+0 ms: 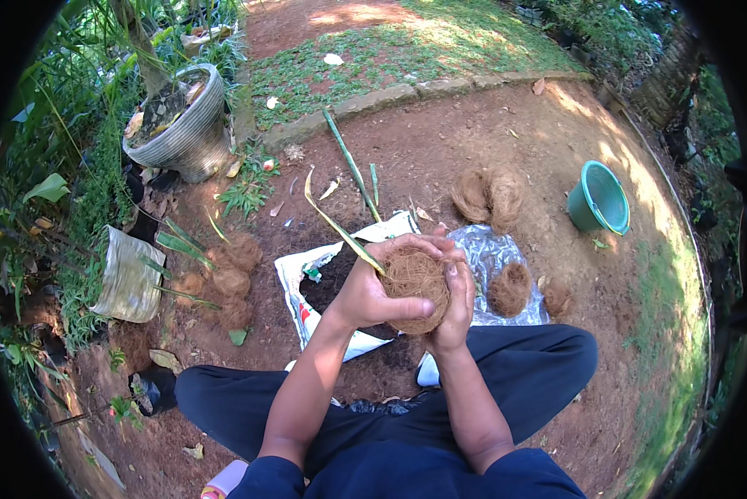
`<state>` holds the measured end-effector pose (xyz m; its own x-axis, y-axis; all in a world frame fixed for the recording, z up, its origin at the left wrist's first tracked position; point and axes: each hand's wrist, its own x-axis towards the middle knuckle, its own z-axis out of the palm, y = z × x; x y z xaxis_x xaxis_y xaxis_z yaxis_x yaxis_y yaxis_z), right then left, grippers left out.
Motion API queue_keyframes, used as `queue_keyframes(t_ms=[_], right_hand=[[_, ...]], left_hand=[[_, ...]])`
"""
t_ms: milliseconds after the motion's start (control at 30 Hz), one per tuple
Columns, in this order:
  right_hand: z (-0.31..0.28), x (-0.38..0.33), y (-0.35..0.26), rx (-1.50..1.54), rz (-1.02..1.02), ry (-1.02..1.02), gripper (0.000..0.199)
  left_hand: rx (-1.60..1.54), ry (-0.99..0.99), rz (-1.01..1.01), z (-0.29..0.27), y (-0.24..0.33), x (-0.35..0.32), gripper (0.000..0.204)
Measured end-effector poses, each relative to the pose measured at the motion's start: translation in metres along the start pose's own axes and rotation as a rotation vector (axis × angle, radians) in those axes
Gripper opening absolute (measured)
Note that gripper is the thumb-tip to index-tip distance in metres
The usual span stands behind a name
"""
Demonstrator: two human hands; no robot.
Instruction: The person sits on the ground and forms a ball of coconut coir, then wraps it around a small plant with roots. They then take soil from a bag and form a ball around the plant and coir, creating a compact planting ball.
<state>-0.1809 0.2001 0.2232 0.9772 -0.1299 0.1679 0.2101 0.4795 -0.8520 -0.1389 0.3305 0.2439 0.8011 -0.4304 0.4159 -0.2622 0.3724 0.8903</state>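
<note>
Between my two hands is a round ball of brown coconut fibre (415, 287), held above an open white sack. My left hand (373, 291) wraps its left side, thumb laid across the front. My right hand (456, 303) cups the right side, fingers curved over it. A long yellow-green leaf (340, 223) sticks out of the ball past my left hand, up and to the left. Dark soil (327, 287) shows in the white sack (287, 274) under my forearms. What is inside the ball is hidden.
Several fibre balls with green leaves (232, 283) lie at left. Loose fibre (490, 198) and clear plastic sheeting (481, 241) with a fibre clump (509, 289) lie at right, near a green bucket (598, 200). A large ribbed pot (182, 133) stands far left; a stone edging (382, 101) crosses behind.
</note>
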Motion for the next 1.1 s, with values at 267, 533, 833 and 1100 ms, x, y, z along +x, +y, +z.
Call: queue_keyframes(t_ms=[267, 533, 833, 1100], right_hand=[[0.001, 0.000, 0.006, -0.720, -0.412, -0.082, 0.086], [-0.002, -0.010, 0.021, -0.221, -0.070, -0.006, 0.091], [-0.010, -0.010, 0.018, 0.000, 0.360, -0.217, 0.101], [-0.013, 0.011, 0.004, -0.713, -0.112, -0.278, 0.094]], left_hand=[[-0.162, 0.266, -0.253, 0.004, 0.010, 0.001, 0.049], [0.089, -0.035, -0.057, -0.012, 0.009, 0.006, 0.079], [0.036, -0.044, -0.129, -0.015, 0.016, 0.003, 0.048], [0.021, 0.159, -0.298, -0.016, 0.014, 0.001, 0.034]])
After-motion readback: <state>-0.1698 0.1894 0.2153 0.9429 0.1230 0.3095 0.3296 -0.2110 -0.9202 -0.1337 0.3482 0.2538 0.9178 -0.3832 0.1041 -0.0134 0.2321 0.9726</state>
